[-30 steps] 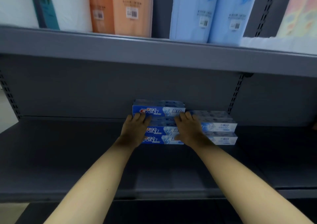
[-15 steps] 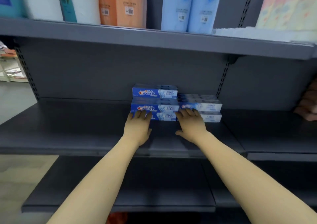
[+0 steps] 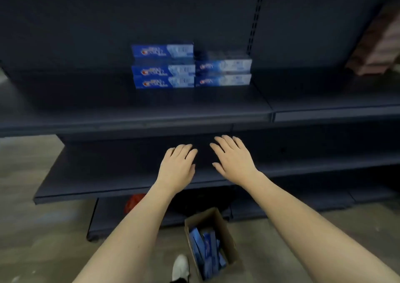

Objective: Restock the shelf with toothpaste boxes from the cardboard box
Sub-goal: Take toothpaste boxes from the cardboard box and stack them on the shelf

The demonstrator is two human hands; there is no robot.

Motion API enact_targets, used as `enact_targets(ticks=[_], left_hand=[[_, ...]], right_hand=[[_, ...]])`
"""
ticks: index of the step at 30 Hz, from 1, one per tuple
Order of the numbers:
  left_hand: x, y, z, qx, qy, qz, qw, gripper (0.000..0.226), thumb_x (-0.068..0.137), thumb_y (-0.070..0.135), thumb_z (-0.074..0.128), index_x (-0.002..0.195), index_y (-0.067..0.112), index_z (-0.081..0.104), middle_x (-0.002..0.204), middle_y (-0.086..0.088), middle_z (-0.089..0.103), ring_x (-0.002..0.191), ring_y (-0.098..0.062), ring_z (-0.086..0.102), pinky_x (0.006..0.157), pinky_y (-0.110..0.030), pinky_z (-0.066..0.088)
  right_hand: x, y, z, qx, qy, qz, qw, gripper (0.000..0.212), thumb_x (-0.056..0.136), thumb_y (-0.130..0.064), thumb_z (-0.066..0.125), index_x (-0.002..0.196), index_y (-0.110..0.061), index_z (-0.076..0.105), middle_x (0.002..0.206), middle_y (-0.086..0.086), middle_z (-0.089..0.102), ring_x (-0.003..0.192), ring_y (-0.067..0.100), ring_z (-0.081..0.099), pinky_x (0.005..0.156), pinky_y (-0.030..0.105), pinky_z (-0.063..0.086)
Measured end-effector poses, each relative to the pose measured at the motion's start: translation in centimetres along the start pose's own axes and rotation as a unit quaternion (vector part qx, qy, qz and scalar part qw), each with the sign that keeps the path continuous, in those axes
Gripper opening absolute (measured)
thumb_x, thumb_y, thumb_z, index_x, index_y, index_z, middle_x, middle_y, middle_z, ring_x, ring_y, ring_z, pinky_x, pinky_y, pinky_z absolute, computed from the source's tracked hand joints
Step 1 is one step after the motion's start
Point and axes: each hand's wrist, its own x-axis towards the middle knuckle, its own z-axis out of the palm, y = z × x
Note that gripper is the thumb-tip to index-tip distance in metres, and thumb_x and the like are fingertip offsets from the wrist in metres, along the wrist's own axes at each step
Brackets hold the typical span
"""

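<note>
five toothpaste boxes [image 3: 191, 67] sit at 12 o'clock on the dark shelf [image 3: 134, 115], against its back panel: a stack of three on the left, touching a stack of two on the right. their print is blurred. below them, at the centre, the left hand [image 3: 177, 168] and right hand [image 3: 232, 158] hang side by side, palms down, fingers loose and spread, holding nothing, in front of a lower shelf [image 3: 86, 185]. at 6 o'clock the cardboard box [image 3: 225, 230] stands open on the floor [image 3: 32, 228] with more blue boxes inside, too jumbled to count. a white shoe [image 3: 180, 267] lies just left of it. something red [image 3: 133, 201] shows under the lower shelf, mostly hidden. pinkish packs [image 3: 377, 42] at 2 o'clock are cut off and blurred.
</note>
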Motion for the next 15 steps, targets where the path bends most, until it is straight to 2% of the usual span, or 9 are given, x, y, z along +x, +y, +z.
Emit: enact_targets(ticks=[3, 7, 12, 15], left_hand=[[-2.4, 1.5, 3.1, -0.009, -0.045, 0.003, 0.999, 0.047, 0.061, 0.018, 0.082, 0.105, 0.009, 0.070, 0.109, -0.009, 0.068, 0.096, -0.026, 0.066, 0.079, -0.035, 0.053], [-5.7, 2.9, 7.9, -0.004, -0.138, 0.004, 0.990, 0.056, 0.050, 0.022, 0.088, 0.102, 0.010, 0.072, 0.107, -0.009, 0.069, 0.094, -0.027, 0.068, 0.077, -0.037, 0.055], [-9.1, 4.0, 15.1, -0.011, -0.215, 0.023, 0.976, 0.056, 0.043, 0.023, 0.088, 0.096, 0.011, 0.074, 0.103, -0.009, 0.071, 0.089, -0.026, 0.069, 0.072, -0.037, 0.055], [-10.8, 4.4, 19.3, -0.012, -0.260, 0.040, 0.965, 0.056, 0.042, 0.025, 0.087, 0.095, 0.012, 0.073, 0.102, -0.007, 0.070, 0.089, -0.025, 0.068, 0.075, -0.035, 0.051]], right_hand=[[-3.6, -0.3, 2.8, 0.014, -0.050, 0.014, 0.999, 0.069, 0.054, -0.047, 0.085, 0.112, -0.013, 0.070, 0.117, 0.008, 0.067, 0.109, 0.026, 0.064, 0.092, 0.041, 0.051], [-8.2, -1.4, 7.7, 0.034, -0.147, 0.043, 0.988, 0.078, 0.051, -0.050, 0.085, 0.118, -0.014, 0.067, 0.124, 0.009, 0.064, 0.117, 0.027, 0.060, 0.098, 0.043, 0.047], [-13.4, -3.8, 15.3, 0.089, -0.235, 0.062, 0.966, 0.083, 0.029, -0.048, 0.091, 0.102, -0.013, 0.075, 0.108, 0.008, 0.071, 0.102, 0.027, 0.068, 0.085, 0.043, 0.054], [-15.7, -5.6, 19.6, 0.121, -0.293, 0.082, 0.945, 0.086, 0.018, -0.049, 0.089, 0.096, -0.016, 0.076, 0.102, 0.005, 0.072, 0.093, 0.024, 0.069, 0.078, 0.036, 0.056]])
